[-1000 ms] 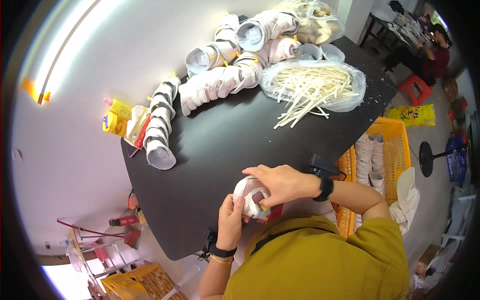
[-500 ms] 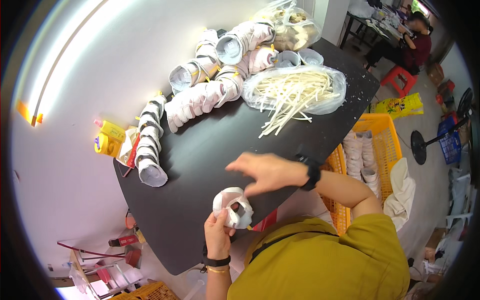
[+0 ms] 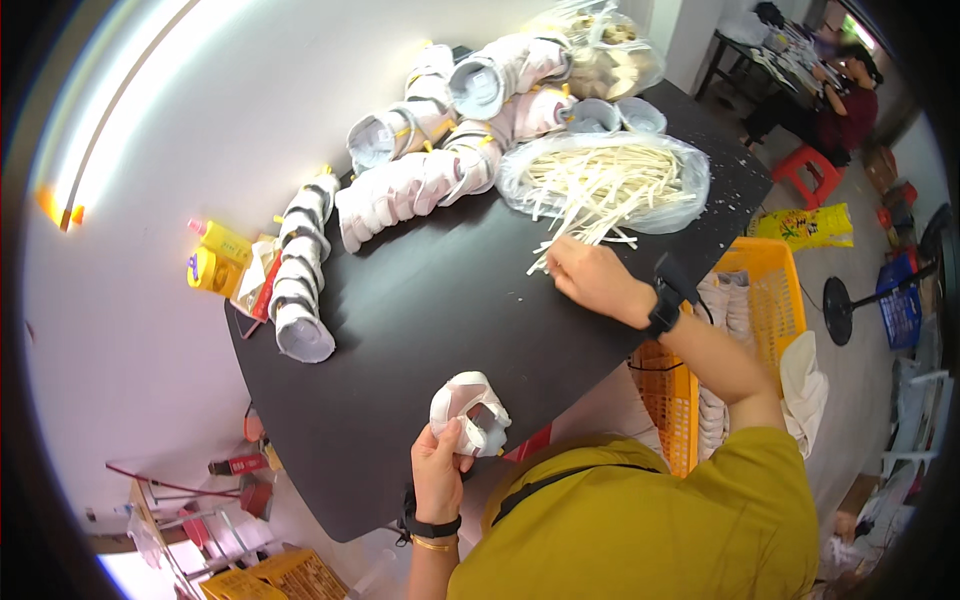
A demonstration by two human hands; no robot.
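In my left hand [image 3: 437, 470] is a pale pink and white shoe upper [image 3: 470, 398], its opening facing up; thumb and fingers are closed on its edge. My right hand [image 3: 598, 282] is over the table at the loose ends of a heap of long, thin cream strips [image 3: 610, 180]. Its fingers are curled together on the strip ends, and the fingertips are partly hidden. The strips spill out of a clear plastic bag [image 3: 688, 205] lying on the table.
Nested rows of shoe uppers [image 3: 395, 200] lie along the back of the dark table [image 3: 400, 310], another row [image 3: 300, 270] at left. Yellow bottles [image 3: 215, 270] stand by the wall. A yellow crate [image 3: 770, 300] with uppers is at right. Farther off, a person [image 3: 845, 110] sits.
My right hand has moved away from the shoe upper, up and to the right, to the cream strips. My left hand keeps its hold on the upper. The view has shifted slightly.
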